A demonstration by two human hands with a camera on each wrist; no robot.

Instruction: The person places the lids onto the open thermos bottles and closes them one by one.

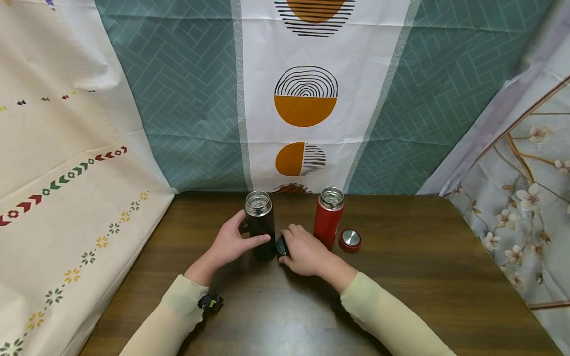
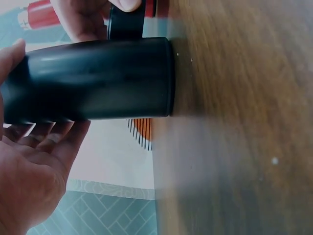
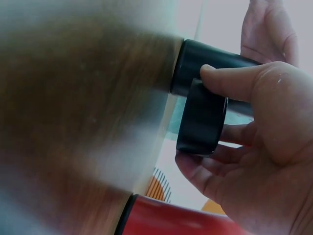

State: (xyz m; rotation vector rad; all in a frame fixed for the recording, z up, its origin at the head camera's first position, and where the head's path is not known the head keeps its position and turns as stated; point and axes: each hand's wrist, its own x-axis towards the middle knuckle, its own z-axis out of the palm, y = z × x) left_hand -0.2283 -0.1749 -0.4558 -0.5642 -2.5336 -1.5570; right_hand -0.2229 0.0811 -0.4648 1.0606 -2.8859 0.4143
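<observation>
My left hand [image 1: 231,241] holds a black thermos bottle [image 1: 261,227], thumb across its front and fingers behind it. The bottle stands upright on the table, its steel mouth uncovered. Just right of it, my right hand [image 1: 308,253] grips a black lid [image 3: 201,118] between thumb and fingers. In the right wrist view the lid is on edge, close over the table and beside the bottle's lower part. The left wrist view shows the black bottle [image 2: 98,81] large, with the lid [image 2: 126,22] right next to its side.
An uncapped red thermos bottle [image 1: 328,220] stands upright just behind my right hand. Its red-rimmed lid [image 1: 351,241] lies on the table to the right, steel disc facing up. The brown wooden table [image 1: 427,277] ends at a patterned cloth [image 1: 200,123] hanging behind.
</observation>
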